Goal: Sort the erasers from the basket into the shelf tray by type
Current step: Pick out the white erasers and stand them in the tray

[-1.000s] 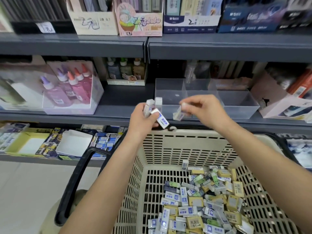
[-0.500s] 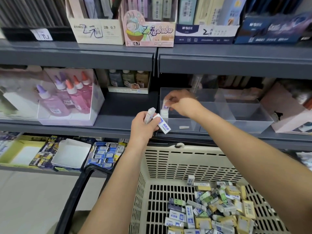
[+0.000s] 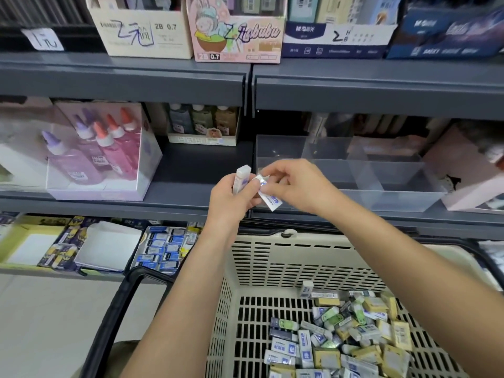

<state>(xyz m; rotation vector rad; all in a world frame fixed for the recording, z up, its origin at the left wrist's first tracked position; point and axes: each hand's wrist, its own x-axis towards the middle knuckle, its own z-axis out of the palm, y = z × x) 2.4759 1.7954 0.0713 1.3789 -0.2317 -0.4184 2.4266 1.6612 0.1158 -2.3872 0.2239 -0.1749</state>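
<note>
The erasers (image 3: 349,339) are being held in the basket (image 3: 300,263), which is being kept before the shelf (image 3: 196,170). The tray (image 3: 403,199) is being carried on that shelf, right of the bottle box (image 3: 103,154).

Middle grey shelf (image 3: 191,170): clear tray (image 3: 403,199) w/ many parts sits on the right. Pink box (image 3: 463,181) just beside it, further right. Left: see-through box of glue bottles (image 3: 103,159). Small box w/ 3 bottles (image 3: 203,128) at back, between.

Eraser (image 3: 270,201) between left hand (image 3: 231,199), right hand (image 3: 297,186)
</note>
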